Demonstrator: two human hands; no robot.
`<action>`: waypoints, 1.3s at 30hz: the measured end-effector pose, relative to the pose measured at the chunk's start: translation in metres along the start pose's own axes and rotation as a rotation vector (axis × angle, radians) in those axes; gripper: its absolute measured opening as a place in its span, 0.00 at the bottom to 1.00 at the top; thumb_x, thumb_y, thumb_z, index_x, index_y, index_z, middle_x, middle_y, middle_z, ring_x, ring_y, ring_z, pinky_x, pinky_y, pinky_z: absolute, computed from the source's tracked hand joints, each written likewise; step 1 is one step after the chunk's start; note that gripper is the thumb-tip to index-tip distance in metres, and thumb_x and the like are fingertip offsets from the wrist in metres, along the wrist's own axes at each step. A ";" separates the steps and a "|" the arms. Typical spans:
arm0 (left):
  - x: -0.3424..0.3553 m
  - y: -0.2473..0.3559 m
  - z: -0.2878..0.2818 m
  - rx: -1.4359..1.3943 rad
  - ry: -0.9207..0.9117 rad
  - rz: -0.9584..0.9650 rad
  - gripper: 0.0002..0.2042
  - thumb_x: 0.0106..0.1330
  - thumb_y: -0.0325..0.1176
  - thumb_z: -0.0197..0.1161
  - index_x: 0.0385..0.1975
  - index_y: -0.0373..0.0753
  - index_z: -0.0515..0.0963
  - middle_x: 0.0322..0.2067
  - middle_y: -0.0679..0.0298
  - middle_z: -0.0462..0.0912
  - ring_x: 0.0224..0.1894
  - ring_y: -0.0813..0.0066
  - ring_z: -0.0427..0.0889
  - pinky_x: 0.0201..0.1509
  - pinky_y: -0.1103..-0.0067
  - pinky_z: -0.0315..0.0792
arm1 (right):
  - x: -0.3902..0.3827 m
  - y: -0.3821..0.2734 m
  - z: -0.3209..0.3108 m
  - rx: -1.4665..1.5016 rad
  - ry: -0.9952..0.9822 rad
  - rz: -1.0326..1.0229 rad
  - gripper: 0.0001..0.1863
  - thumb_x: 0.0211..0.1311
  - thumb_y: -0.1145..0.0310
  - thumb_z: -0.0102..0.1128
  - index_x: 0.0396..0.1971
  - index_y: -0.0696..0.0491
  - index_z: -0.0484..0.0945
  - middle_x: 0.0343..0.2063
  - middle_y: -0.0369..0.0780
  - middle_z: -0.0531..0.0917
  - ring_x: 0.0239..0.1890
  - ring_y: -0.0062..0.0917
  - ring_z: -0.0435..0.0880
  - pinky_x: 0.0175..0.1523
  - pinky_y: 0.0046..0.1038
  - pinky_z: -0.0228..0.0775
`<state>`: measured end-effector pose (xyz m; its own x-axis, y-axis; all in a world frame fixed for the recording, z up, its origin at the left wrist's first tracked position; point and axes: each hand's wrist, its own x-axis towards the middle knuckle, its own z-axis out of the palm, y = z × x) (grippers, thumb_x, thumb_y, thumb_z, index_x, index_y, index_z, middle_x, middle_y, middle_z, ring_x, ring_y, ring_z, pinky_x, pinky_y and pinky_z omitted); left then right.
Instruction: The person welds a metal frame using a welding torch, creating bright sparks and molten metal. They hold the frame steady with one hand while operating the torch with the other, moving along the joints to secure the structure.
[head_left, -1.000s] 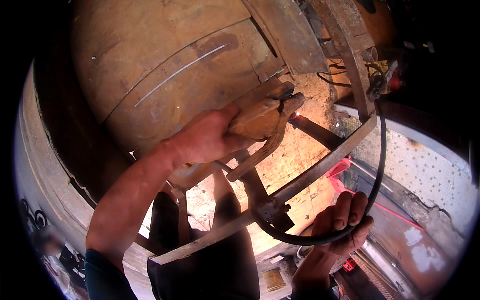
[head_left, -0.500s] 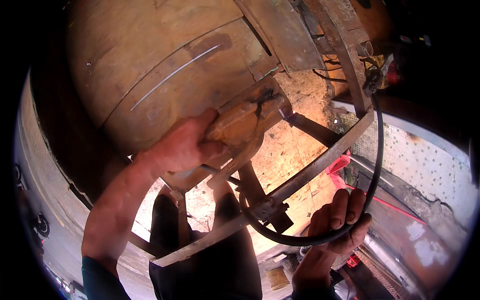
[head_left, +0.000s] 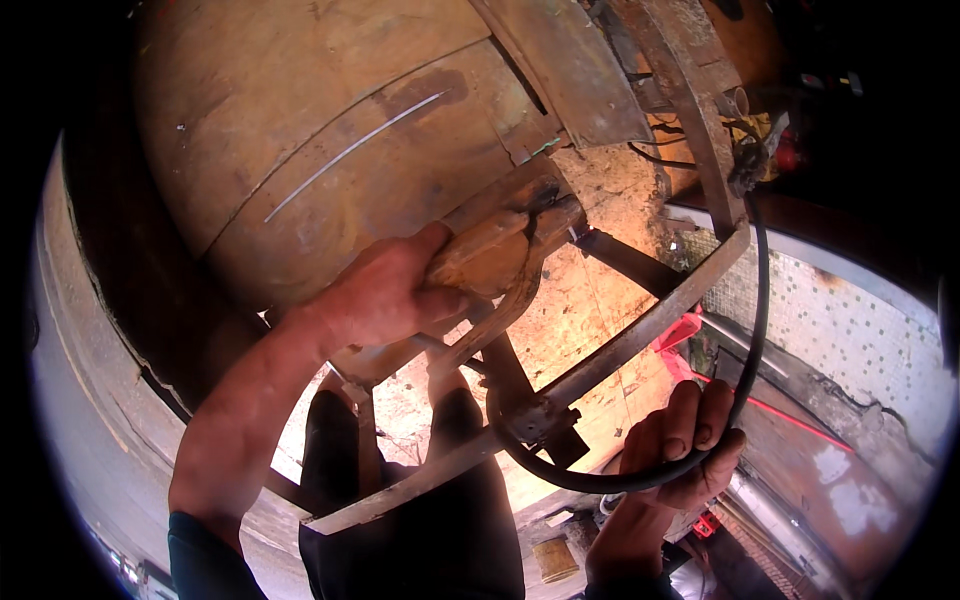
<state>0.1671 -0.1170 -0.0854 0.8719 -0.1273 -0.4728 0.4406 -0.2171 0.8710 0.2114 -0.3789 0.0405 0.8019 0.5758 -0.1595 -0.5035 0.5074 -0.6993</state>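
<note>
My left hand (head_left: 385, 285) is closed round the near end of a brown, worn, wood-like piece (head_left: 485, 255). Two long parts of that piece meet near its dark far end, with a gap between them. It lies over the corner of the rusty metal sheet and the open part of the frame. A thick black cable (head_left: 757, 300) hangs from the frame's far right corner and loops through the fingers of my right hand (head_left: 675, 440). From there the loop climbs toward the frame's near bar, and a dark length shows below my left hand; whether they join is hidden.
A thin pale rod (head_left: 355, 155) lies on the rusty metal sheet (head_left: 270, 110). Steel bars (head_left: 640, 325) form an open frame around my legs, with a small bracket (head_left: 540, 420) on the near bar. Red strips and a tiled surface (head_left: 840, 310) lie beyond on the right.
My left hand and the brown piece have shifted slightly to the right, and the piece has turned a little, opening a gap beneath it. My right hand stays nearly still on the cable.
</note>
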 end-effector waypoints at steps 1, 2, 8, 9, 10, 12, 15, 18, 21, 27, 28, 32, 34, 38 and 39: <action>0.000 0.000 0.000 -0.002 -0.003 -0.007 0.21 0.55 0.36 0.64 0.44 0.32 0.67 0.32 0.43 0.78 0.38 0.46 0.78 0.42 0.64 0.69 | 0.000 0.000 -0.001 -0.001 -0.002 0.001 0.15 0.70 0.59 0.45 0.31 0.54 0.59 0.26 0.44 0.68 0.15 0.27 0.65 0.17 0.26 0.63; -0.001 -0.001 -0.001 0.004 -0.003 -0.008 0.21 0.55 0.36 0.64 0.44 0.32 0.67 0.32 0.43 0.78 0.38 0.47 0.78 0.42 0.64 0.69 | 0.000 0.000 -0.001 -0.002 -0.003 0.003 0.15 0.70 0.59 0.45 0.31 0.54 0.59 0.26 0.44 0.68 0.15 0.27 0.65 0.17 0.26 0.63; -0.002 0.000 0.000 0.011 0.013 -0.005 0.24 0.55 0.37 0.64 0.49 0.32 0.67 0.33 0.45 0.78 0.38 0.48 0.79 0.43 0.65 0.70 | 0.001 0.000 -0.001 0.010 -0.012 0.008 0.15 0.70 0.58 0.45 0.31 0.54 0.59 0.26 0.43 0.67 0.13 0.26 0.63 0.15 0.27 0.62; -0.002 -0.001 0.000 0.001 0.009 -0.003 0.25 0.55 0.38 0.64 0.50 0.32 0.67 0.33 0.45 0.78 0.38 0.48 0.79 0.43 0.65 0.70 | 0.000 0.000 -0.001 0.007 -0.013 0.008 0.15 0.70 0.58 0.45 0.31 0.54 0.58 0.26 0.43 0.67 0.13 0.26 0.63 0.15 0.27 0.62; -0.002 -0.001 0.000 -0.010 0.004 -0.002 0.26 0.55 0.38 0.64 0.51 0.32 0.67 0.34 0.45 0.79 0.38 0.49 0.79 0.43 0.65 0.70 | 0.000 0.000 -0.002 0.003 -0.013 0.008 0.15 0.70 0.58 0.46 0.31 0.54 0.58 0.26 0.43 0.67 0.13 0.26 0.63 0.15 0.27 0.62; -0.002 -0.004 0.003 -0.031 0.046 0.023 0.21 0.54 0.33 0.65 0.44 0.32 0.68 0.32 0.48 0.78 0.34 0.58 0.77 0.41 0.69 0.70 | 0.000 0.000 -0.003 -0.003 -0.009 0.006 0.15 0.70 0.58 0.46 0.31 0.53 0.58 0.26 0.44 0.67 0.13 0.27 0.63 0.15 0.28 0.62; -0.002 -0.002 0.003 -0.012 0.044 -0.010 0.18 0.54 0.31 0.66 0.41 0.32 0.69 0.30 0.50 0.78 0.33 0.63 0.77 0.40 0.70 0.70 | -0.002 0.000 -0.003 -0.002 0.007 0.000 0.15 0.70 0.59 0.46 0.30 0.53 0.59 0.26 0.44 0.67 0.13 0.28 0.64 0.15 0.28 0.64; 0.000 -0.006 0.007 0.014 0.058 0.025 0.18 0.53 0.32 0.66 0.41 0.32 0.69 0.31 0.50 0.78 0.34 0.61 0.78 0.40 0.71 0.71 | -0.002 -0.001 -0.003 -0.019 0.025 0.001 0.14 0.70 0.59 0.46 0.30 0.54 0.59 0.26 0.44 0.67 0.13 0.28 0.65 0.16 0.28 0.65; -0.003 0.000 0.003 -0.070 0.045 -0.011 0.19 0.53 0.30 0.66 0.43 0.32 0.69 0.29 0.52 0.77 0.33 0.66 0.77 0.40 0.72 0.70 | -0.002 -0.001 -0.002 0.007 0.012 0.003 0.15 0.70 0.59 0.47 0.30 0.53 0.59 0.25 0.43 0.66 0.12 0.25 0.62 0.16 0.25 0.61; -0.006 -0.001 -0.003 -0.051 0.020 -0.025 0.21 0.55 0.36 0.65 0.44 0.31 0.68 0.32 0.45 0.79 0.38 0.51 0.79 0.43 0.67 0.70 | -0.004 0.000 0.000 0.099 0.018 -0.001 0.15 0.69 0.60 0.48 0.30 0.55 0.59 0.28 0.46 0.67 0.17 0.25 0.66 0.25 0.28 0.65; -0.006 -0.002 -0.003 -0.040 0.013 -0.033 0.21 0.55 0.36 0.65 0.44 0.31 0.68 0.32 0.45 0.79 0.38 0.51 0.79 0.43 0.67 0.70 | -0.004 0.000 0.000 0.096 0.017 0.000 0.15 0.69 0.60 0.47 0.30 0.55 0.59 0.28 0.46 0.67 0.17 0.24 0.66 0.25 0.28 0.65; -0.007 -0.002 -0.003 -0.049 0.007 -0.044 0.21 0.55 0.36 0.65 0.44 0.31 0.68 0.32 0.45 0.79 0.38 0.50 0.79 0.43 0.66 0.70 | -0.003 0.001 -0.002 0.068 0.007 0.008 0.15 0.70 0.60 0.47 0.30 0.54 0.59 0.27 0.45 0.67 0.16 0.25 0.65 0.22 0.27 0.64; -0.007 -0.003 -0.003 -0.037 0.010 -0.045 0.21 0.55 0.36 0.65 0.44 0.31 0.68 0.32 0.45 0.79 0.37 0.50 0.79 0.42 0.66 0.70 | -0.001 0.000 -0.002 0.006 0.000 0.017 0.15 0.70 0.59 0.46 0.30 0.53 0.58 0.26 0.42 0.67 0.14 0.26 0.64 0.16 0.25 0.61; -0.006 -0.003 0.000 -0.022 0.023 -0.043 0.19 0.55 0.30 0.66 0.44 0.32 0.69 0.29 0.52 0.78 0.34 0.65 0.78 0.40 0.73 0.70 | 0.000 0.001 0.000 -0.005 0.002 0.013 0.15 0.70 0.59 0.46 0.30 0.53 0.58 0.25 0.42 0.67 0.14 0.26 0.64 0.16 0.26 0.61; -0.006 -0.004 0.000 -0.021 0.020 -0.036 0.19 0.55 0.30 0.66 0.44 0.32 0.69 0.29 0.52 0.78 0.34 0.65 0.78 0.41 0.72 0.70 | 0.000 0.001 0.000 -0.008 0.003 0.010 0.15 0.70 0.59 0.46 0.30 0.53 0.58 0.25 0.42 0.67 0.13 0.26 0.64 0.16 0.26 0.61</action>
<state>0.1603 -0.1152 -0.0864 0.8596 -0.0999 -0.5011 0.4759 -0.2004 0.8564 0.2110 -0.3780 0.0398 0.7976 0.5791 -0.1688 -0.5091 0.4962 -0.7033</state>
